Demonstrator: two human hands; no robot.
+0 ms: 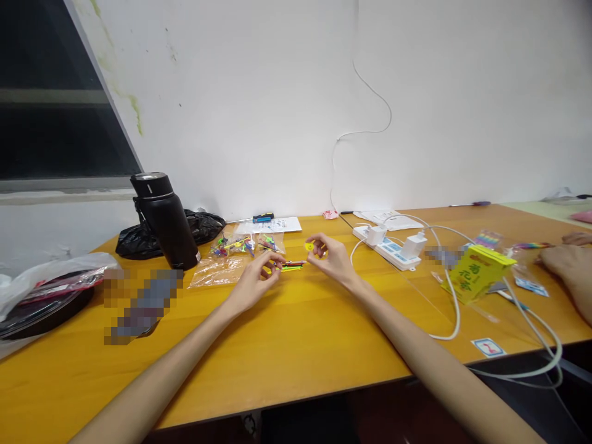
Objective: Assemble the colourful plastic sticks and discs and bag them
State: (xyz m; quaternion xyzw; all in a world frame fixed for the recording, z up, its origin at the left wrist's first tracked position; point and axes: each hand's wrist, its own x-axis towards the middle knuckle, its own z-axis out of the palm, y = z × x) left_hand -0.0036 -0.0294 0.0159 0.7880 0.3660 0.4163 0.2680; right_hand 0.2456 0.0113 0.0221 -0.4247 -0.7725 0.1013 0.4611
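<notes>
My right hand [333, 260] pinches a small round yellow plastic piece [309, 246] between thumb and fingers, just above the table. To its left, my left hand [255, 277] has its fingers curled together at the left end of a few thin coloured sticks [292, 267], green and dark red among them. The fingertips hide what they grip there. Behind my left hand lie clear plastic bags of small multicoloured plastic parts [240, 245]. A flat clear bag [216, 272] is on the table to the left of that hand.
A black bottle [166, 225] stands at left, beside a black bag [208, 227]. A blurred phone-like object [148, 305] lies nearer. At right are a power strip [391, 251] with white cables, a yellow box [478, 271] and another person's hand [567, 268].
</notes>
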